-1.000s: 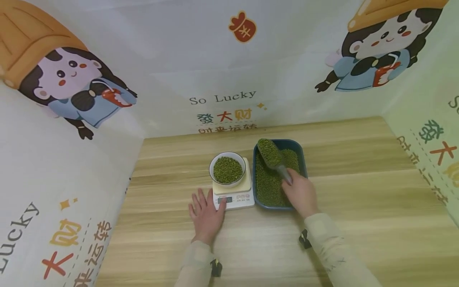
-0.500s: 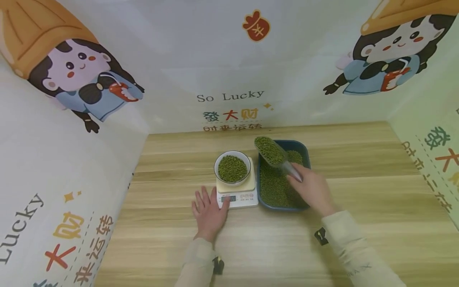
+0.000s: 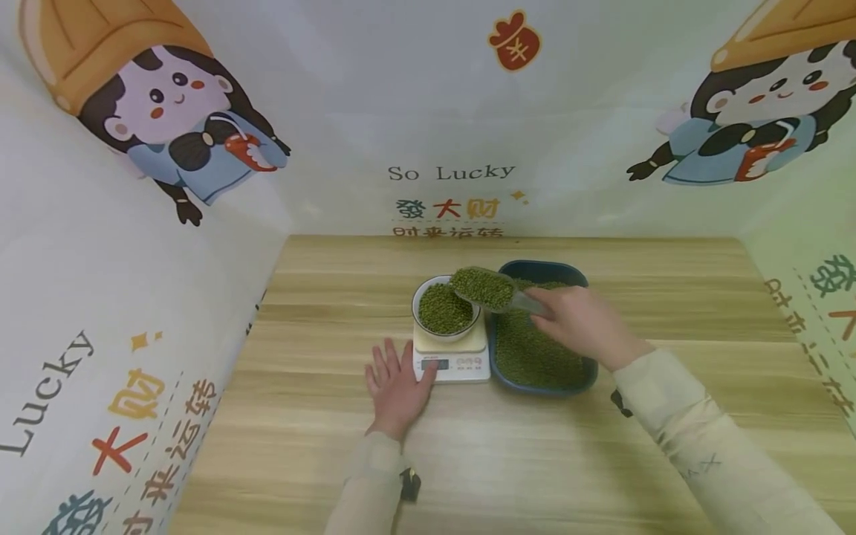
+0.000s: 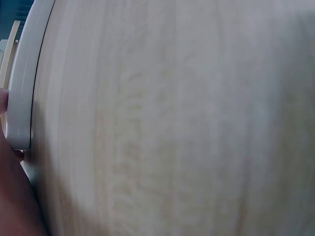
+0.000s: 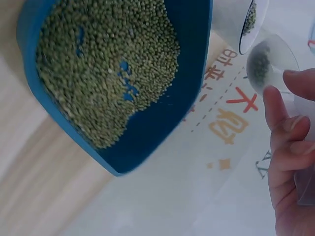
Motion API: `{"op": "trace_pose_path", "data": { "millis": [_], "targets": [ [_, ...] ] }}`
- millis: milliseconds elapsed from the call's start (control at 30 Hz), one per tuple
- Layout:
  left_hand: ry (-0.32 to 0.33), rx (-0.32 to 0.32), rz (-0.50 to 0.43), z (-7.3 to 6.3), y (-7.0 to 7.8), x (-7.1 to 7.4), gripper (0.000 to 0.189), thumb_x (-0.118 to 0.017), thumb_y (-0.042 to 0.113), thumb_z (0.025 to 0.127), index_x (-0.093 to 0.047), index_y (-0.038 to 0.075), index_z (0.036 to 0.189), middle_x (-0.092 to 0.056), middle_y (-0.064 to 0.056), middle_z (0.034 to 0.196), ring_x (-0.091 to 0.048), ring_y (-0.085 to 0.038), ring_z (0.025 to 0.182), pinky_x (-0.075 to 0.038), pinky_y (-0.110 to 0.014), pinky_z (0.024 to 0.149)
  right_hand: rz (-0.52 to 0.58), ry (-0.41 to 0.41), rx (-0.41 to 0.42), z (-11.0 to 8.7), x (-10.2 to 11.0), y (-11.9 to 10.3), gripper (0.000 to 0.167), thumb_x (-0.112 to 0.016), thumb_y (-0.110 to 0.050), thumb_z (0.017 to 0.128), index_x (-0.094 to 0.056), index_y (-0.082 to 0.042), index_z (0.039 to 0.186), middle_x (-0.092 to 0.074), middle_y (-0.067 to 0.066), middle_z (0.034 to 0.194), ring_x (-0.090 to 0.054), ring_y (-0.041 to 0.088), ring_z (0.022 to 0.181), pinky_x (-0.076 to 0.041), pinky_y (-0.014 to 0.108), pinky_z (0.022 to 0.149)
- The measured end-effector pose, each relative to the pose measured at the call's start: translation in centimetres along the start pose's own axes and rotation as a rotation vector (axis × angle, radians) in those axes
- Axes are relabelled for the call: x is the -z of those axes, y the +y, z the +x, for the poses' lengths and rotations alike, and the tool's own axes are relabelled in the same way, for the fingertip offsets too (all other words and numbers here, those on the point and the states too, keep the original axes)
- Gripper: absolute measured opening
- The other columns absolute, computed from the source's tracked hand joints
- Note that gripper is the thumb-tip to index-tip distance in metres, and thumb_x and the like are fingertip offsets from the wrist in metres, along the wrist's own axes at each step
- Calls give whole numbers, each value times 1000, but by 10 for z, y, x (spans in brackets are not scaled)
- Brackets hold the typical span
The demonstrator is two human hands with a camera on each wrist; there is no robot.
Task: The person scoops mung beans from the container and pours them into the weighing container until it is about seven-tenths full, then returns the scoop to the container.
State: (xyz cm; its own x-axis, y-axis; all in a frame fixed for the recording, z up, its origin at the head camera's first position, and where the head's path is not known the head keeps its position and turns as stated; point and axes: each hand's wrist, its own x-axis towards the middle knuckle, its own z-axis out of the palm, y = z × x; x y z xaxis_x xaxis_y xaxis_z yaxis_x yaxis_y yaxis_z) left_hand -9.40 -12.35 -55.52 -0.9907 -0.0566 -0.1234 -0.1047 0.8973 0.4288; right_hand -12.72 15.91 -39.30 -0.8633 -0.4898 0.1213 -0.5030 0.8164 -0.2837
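Note:
My right hand (image 3: pixel 582 319) grips the handle of a clear scoop (image 3: pixel 487 288) heaped with green mung beans. The scoop's tip is over the right rim of a white bowl (image 3: pixel 446 336) with beans in it. That bowl stands on a white kitchen scale (image 3: pixel 471 374). My left hand (image 3: pixel 399 394) lies beside the scale's left front corner, fingers straight and spread, thumb touching the scale near its display. A blue tub (image 5: pixel 192 54) of mung beans stands right of the scale, partly under my right forearm and hand. In the left wrist view, only part of the left hand (image 4: pixel 15 191) shows.
A wood-grain table (image 3: pixel 321 312) carries everything. White printed sheeting (image 3: pixel 348 134) walls off the back and both sides. The tub's rim rises close beside the scale. Patches of blue floor show between the beans in the right wrist view.
My right hand has carried the loaded scoop left from over the tub to the bowl's rim. The left hand stays at the scale. The head view has shifted slightly.

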Motion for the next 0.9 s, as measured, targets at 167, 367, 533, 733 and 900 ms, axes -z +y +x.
{"op": "trace_pose_path", "data": {
  "millis": [167, 367, 533, 733, 900],
  "targets": [
    [-2, -6, -8, -1, 1, 1, 74, -21, 65, 86, -19, 18, 143, 6, -13, 148, 15, -32, 132, 9, -53, 101, -61, -19, 73, 6, 8, -5, 40, -63, -18, 82, -56, -2, 118, -64, 0, 70, -54, 5, 53, -47, 27, 52],
    [-13, -10, -11, 0, 2, 2, 73, -21, 64, 87, -18, 19, 144, 8, -13, 148, 17, -31, 132, 11, -52, 101, -111, -62, 95, 9, 16, -10, 41, -63, -17, 81, -56, -2, 118, -63, 2, 69, -42, 3, 42, -42, 23, 45],
    [-10, -20, -3, 2, 0, 2, 73, -21, 64, 87, -18, 18, 144, 9, -13, 148, 18, -32, 131, 12, -52, 101, -159, -87, 115, 15, 24, -14, 39, -63, -15, 80, -57, -3, 117, -58, -1, 63, -40, 4, 41, -39, 20, 41],
    [-12, -19, 3, 2, -1, 2, 74, -21, 65, 86, -19, 18, 143, 8, -14, 148, 17, -32, 132, 10, -52, 101, -212, -96, 160, 23, 32, -25, 33, -63, -9, 77, -60, -4, 110, -54, -3, 60, -40, 6, 43, -38, 21, 41],
    [-25, 1, 11, 0, -1, 3, 73, -22, 65, 86, -18, 20, 144, 10, -13, 148, 18, -31, 131, 11, -51, 101, -249, -131, 154, 28, 38, -34, 33, -63, -7, 74, -61, -4, 107, -55, -1, 62, -43, 8, 46, -40, 24, 42]
  ]
}}
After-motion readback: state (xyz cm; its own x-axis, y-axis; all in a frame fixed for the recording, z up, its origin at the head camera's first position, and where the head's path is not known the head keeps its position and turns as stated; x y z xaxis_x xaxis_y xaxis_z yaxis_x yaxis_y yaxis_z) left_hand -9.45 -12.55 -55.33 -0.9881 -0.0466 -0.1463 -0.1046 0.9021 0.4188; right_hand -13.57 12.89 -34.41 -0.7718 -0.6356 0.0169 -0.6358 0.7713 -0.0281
